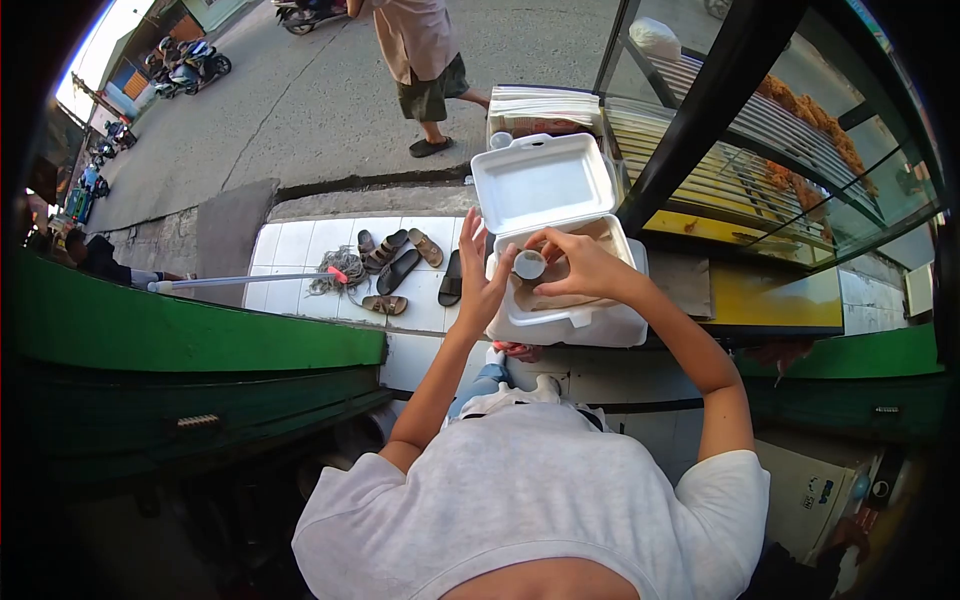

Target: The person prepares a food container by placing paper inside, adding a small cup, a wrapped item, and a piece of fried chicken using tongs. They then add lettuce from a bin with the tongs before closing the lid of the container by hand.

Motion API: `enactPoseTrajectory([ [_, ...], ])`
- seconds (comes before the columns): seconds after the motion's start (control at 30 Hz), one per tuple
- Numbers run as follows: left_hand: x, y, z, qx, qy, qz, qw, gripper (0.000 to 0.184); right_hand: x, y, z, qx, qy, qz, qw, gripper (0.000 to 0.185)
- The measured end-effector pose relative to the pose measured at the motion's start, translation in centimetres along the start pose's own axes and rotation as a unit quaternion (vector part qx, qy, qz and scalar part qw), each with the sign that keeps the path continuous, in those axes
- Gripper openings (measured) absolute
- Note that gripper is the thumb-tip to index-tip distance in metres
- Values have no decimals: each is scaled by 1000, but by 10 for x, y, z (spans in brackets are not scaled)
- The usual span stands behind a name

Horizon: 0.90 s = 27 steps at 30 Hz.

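A white foam takeaway box (543,184) stands with its lid tipped back, and brown paper (605,240) lines its base. Over the box is a small round cup (529,264) with a pale, flat top. My right hand (588,268) curls its thumb and fingers around the cup from the right. On the other side my left hand (484,275) has its fingers stretched upward, its thumb close to the cup's edge. Whether that thumb touches the cup is hard to tell. What lies deeper in the box is partly hidden by my right hand.
Behind the box sits a stack of white paper (545,105). A glass display case (735,150) with fried food on racks rises at the right. Sandals (398,270) and a mop (340,275) lie on white tiles. A person (420,60) walks on the street.
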<state>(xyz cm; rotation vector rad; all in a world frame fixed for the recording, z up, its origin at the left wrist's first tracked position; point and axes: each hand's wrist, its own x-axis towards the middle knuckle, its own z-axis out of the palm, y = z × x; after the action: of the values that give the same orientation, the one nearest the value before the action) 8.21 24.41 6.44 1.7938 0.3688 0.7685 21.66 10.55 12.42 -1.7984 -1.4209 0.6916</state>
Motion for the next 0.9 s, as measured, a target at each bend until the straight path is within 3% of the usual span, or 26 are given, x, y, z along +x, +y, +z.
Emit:
enactPoseTrajectory([
  [0.07,5,-6,11,-240,6,-65,968,75,4,4,2,3,-6,-6,1000,45],
  [0.1,9,-6,12,-256,-2,-78,963,77,5,5,6,10,1,6,1000,44],
  [0.17,11,-5,15,-261,2,-76,962,76,5,5,16,40,20,46,998,40],
  [0.27,14,-4,21,-246,2,-70,967,74,1,6,31,1,65,14,998,40],
  [0.33,17,-3,20,-114,12,-10,993,71,-1,4,36,12,87,-1,996,40],
  [0.37,17,-1,20,-271,7,-61,960,65,-2,1,34,14,79,16,997,41],
  [0.5,21,-1,6,-226,-17,-112,968,56,-8,-11,21,37,45,55,997,45],
  [0.6,20,-5,7,-199,-13,-47,979,56,-17,-28,7,32,54,67,996,47],
  [0.67,18,-3,7,-212,-24,-58,975,58,-26,-43,-7,58,99,65,991,40],
  [0.73,15,1,9,-220,-31,-68,973,58,-40,-57,-28,63,239,-11,969,30],
  [0.77,14,4,10,-220,-29,-71,972,59,-46,-58,-39,14,355,-71,932,23],
  [0.8,12,3,11,-163,-29,-41,985,58,-54,-61,-54,-54,450,-81,888,19],
  [0.9,5,15,20,-217,-30,-81,972,60,-71,-32,-104,-179,650,-133,727,11],
])
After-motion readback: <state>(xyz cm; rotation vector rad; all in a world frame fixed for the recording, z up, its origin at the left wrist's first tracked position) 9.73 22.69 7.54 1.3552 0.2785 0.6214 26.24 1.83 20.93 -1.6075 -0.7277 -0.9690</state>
